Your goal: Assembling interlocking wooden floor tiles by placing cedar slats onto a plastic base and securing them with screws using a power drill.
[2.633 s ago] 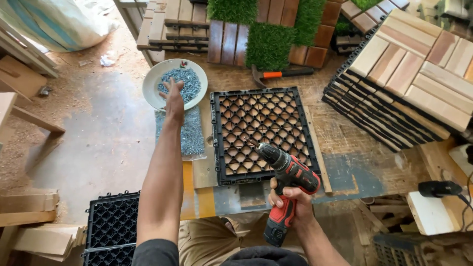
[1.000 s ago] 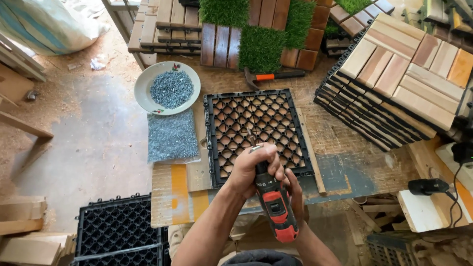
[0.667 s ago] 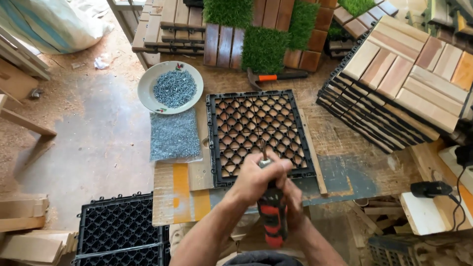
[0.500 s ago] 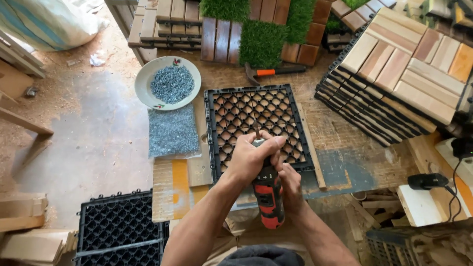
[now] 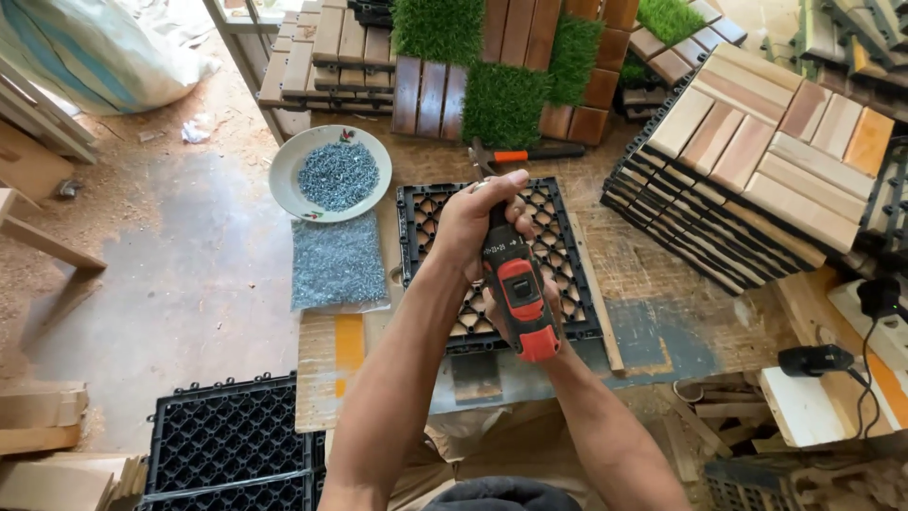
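Observation:
A red and black cordless drill (image 5: pixel 514 289) points down over a black plastic grid tile (image 5: pixel 567 246) lying on the workbench. My right hand (image 5: pixel 544 308) grips the drill's handle from below. My left hand (image 5: pixel 480 220) wraps over the drill's front end near the chuck. The drill bit is hidden behind my left hand. A white bowl of small grey screws (image 5: pixel 329 173) sits to the left of the tile, with a clear bag of more screws (image 5: pixel 338 260) just below it.
A hammer with an orange handle (image 5: pixel 522 154) lies beyond the tile. Stacks of wooden deck tiles (image 5: pixel 757 156) stand at the right, grass and wood tiles (image 5: pixel 501 71) at the back. More black grid tiles (image 5: pixel 227 445) lie on the floor at lower left.
My left hand left the screw bowl and came onto the drill's front end. The drill was raised and turned to point down over the grid tile.

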